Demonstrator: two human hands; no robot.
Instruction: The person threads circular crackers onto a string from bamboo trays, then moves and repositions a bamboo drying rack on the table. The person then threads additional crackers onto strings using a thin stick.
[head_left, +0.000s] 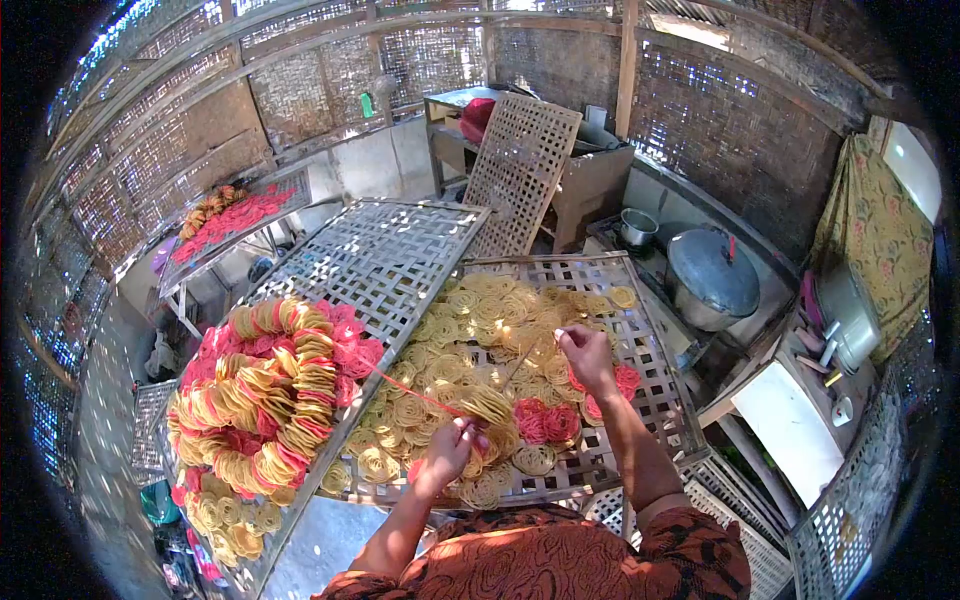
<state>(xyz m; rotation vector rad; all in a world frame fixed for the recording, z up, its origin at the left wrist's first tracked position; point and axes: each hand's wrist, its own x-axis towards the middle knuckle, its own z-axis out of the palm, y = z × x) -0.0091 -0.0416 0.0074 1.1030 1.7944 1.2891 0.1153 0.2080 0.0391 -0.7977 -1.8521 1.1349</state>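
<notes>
My left hand (452, 452) is closed around a stack of yellow round lattice discs (488, 408). From that stack a red string (410, 392) runs up and left toward the pink discs. My right hand (584, 352) is pinched at the right, above the woven rack (650, 375); what its fingertips hold is too small to name. A thin strand seems to stretch between my hands. Loose yellow discs (378, 465) cover much of the rack, with pink discs (545, 421) between my hands.
On a tilted woven tray (370, 245) at the left lies a coiled pile of strung yellow and red discs (300, 400). A large lidded pot (712, 275) and a small pot (638, 228) stand at the right. Another rack (522, 165) leans behind.
</notes>
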